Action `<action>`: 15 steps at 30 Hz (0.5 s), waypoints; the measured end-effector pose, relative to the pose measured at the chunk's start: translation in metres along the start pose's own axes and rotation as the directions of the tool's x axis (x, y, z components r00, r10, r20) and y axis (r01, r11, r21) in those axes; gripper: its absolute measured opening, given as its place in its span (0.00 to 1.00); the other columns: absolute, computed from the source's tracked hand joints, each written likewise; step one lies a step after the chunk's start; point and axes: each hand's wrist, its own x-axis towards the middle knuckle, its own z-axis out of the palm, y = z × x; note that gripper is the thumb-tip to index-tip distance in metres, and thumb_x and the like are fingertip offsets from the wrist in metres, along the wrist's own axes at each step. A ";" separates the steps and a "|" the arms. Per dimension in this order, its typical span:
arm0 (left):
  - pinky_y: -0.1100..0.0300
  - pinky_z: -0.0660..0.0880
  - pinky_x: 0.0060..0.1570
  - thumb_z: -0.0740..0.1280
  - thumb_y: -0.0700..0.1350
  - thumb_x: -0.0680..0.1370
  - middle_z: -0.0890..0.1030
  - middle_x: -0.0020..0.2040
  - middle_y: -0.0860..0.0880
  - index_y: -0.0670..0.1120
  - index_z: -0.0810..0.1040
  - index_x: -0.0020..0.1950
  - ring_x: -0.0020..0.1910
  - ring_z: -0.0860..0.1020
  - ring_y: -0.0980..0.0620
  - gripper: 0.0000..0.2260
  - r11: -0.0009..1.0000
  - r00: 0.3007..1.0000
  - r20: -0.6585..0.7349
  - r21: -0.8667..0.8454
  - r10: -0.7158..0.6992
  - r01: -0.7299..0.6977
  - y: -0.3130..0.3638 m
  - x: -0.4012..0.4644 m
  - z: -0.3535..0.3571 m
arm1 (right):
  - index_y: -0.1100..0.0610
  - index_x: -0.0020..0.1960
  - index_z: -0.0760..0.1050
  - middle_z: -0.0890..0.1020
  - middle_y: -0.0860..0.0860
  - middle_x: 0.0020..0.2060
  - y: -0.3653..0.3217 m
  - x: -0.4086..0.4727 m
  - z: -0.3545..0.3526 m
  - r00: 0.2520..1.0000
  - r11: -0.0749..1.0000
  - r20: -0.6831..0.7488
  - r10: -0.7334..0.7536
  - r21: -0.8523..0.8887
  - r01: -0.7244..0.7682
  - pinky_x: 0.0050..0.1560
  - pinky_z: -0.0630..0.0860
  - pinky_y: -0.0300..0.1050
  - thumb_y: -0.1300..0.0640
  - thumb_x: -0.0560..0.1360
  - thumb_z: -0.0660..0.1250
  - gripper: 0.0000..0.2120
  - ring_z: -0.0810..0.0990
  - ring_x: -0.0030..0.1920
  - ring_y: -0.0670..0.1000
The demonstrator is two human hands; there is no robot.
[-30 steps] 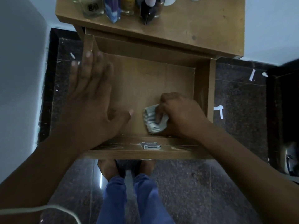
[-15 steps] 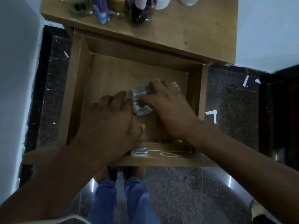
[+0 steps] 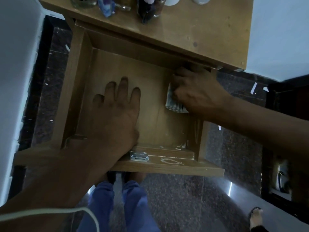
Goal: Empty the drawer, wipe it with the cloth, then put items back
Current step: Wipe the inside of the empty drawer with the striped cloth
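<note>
My knees in blue trousers (image 3: pixel 120 206) stand over dark speckled floor (image 3: pixel 184 206), square to the drawer (image 3: pixel 75 91), pulled well out. My left hand (image 3: pixel 117 113) lies flat, fingers spread, on the drawer bottom, apparently bracing it against the wiping. My right hand (image 3: pixel 195 92) grips the bunched cloth (image 3: pixel 173 102) at the far right corner, under the desk (image 3: pixel 209 36) edge, where dust likely collects. The drawer holds nothing else. Bottles (image 3: pixel 147 9) stand on the desk beyond, between pale walls (image 3: pixel 15 64).

drawer (image 3: pixel 76 91) floor open centrally, walls enclosing, tabletop (image 3: pixel 192 30) overhanging rear
</note>
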 end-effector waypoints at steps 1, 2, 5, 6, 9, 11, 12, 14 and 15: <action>0.40 0.69 0.68 0.79 0.60 0.66 0.51 0.84 0.42 0.51 0.53 0.82 0.80 0.58 0.37 0.52 1.000 1.000 -0.004 -0.007 -0.006 0.006 0.000 0.000 -0.001 | 0.62 0.51 0.83 0.82 0.61 0.54 0.001 0.002 -0.003 1.000 0.999 0.015 -0.021 -0.038 0.022 0.58 0.74 0.61 0.57 0.78 0.54 0.20 0.78 0.57 0.64; 0.40 0.68 0.69 0.79 0.60 0.66 0.50 0.84 0.42 0.52 0.51 0.82 0.80 0.57 0.38 0.53 1.000 1.000 -0.008 -0.016 -0.008 0.008 -0.002 0.000 -0.001 | 0.62 0.53 0.83 0.82 0.61 0.56 0.001 0.002 -0.003 0.999 0.997 0.024 -0.043 -0.061 0.045 0.58 0.74 0.60 0.58 0.79 0.56 0.18 0.78 0.58 0.63; 0.37 0.64 0.75 0.78 0.64 0.67 0.47 0.84 0.44 0.53 0.47 0.83 0.81 0.55 0.39 0.55 1.000 1.000 -0.017 -0.006 -0.016 0.016 -0.004 0.001 0.000 | 0.58 0.58 0.82 0.80 0.59 0.60 0.003 -0.010 -0.002 0.992 0.994 0.099 -0.083 -0.061 0.089 0.53 0.76 0.57 0.55 0.80 0.52 0.20 0.78 0.59 0.61; 0.36 0.62 0.77 0.78 0.64 0.67 0.47 0.84 0.43 0.53 0.47 0.83 0.82 0.55 0.39 0.55 1.000 1.000 -0.012 -0.006 -0.015 0.015 -0.004 0.001 0.002 | 0.57 0.58 0.82 0.81 0.58 0.59 0.005 -0.015 0.000 0.989 0.992 0.087 -0.120 -0.031 0.123 0.52 0.76 0.56 0.54 0.79 0.50 0.23 0.79 0.57 0.61; 0.37 0.63 0.77 0.80 0.61 0.67 0.47 0.84 0.43 0.53 0.49 0.83 0.82 0.55 0.39 0.55 0.998 1.000 0.009 -0.055 -0.011 0.011 0.000 -0.001 0.005 | 0.53 0.57 0.82 0.81 0.56 0.55 0.004 -0.024 -0.001 0.967 0.976 0.131 -0.219 0.047 0.214 0.47 0.79 0.53 0.50 0.77 0.51 0.22 0.80 0.53 0.58; 0.38 0.66 0.76 0.81 0.60 0.65 0.48 0.84 0.43 0.53 0.50 0.82 0.81 0.56 0.39 0.55 0.997 1.000 0.019 -0.075 -0.012 0.013 0.000 -0.001 0.005 | 0.52 0.58 0.81 0.81 0.54 0.55 -0.007 -0.029 -0.004 0.946 0.959 0.168 -0.277 0.118 0.259 0.45 0.77 0.49 0.48 0.79 0.56 0.18 0.80 0.51 0.56; 0.39 0.67 0.75 0.81 0.61 0.65 0.48 0.84 0.42 0.52 0.50 0.82 0.80 0.57 0.39 0.55 0.997 1.000 0.023 -0.078 -0.010 0.012 0.000 -0.001 0.005 | 0.51 0.61 0.80 0.81 0.53 0.55 -0.015 -0.032 -0.007 0.933 0.944 0.177 -0.312 0.167 0.284 0.44 0.74 0.47 0.47 0.80 0.57 0.17 0.81 0.51 0.55; 0.39 0.66 0.75 0.81 0.61 0.65 0.48 0.84 0.42 0.53 0.50 0.82 0.80 0.57 0.39 0.56 0.996 1.000 0.024 -0.085 -0.007 0.009 -0.002 -0.001 0.004 | 0.48 0.64 0.77 0.82 0.52 0.54 -0.032 -0.040 -0.015 0.915 0.917 0.196 -0.354 0.264 0.298 0.48 0.74 0.46 0.42 0.82 0.56 0.18 0.81 0.50 0.55; 0.39 0.66 0.76 0.80 0.61 0.65 0.47 0.84 0.43 0.53 0.49 0.82 0.80 0.56 0.39 0.56 0.996 1.000 0.023 -0.087 -0.006 0.008 -0.003 -0.001 0.003 | 0.48 0.61 0.78 0.82 0.52 0.53 -0.038 -0.043 -0.019 0.909 0.912 0.200 -0.365 0.275 0.306 0.52 0.77 0.49 0.40 0.83 0.53 0.20 0.80 0.49 0.56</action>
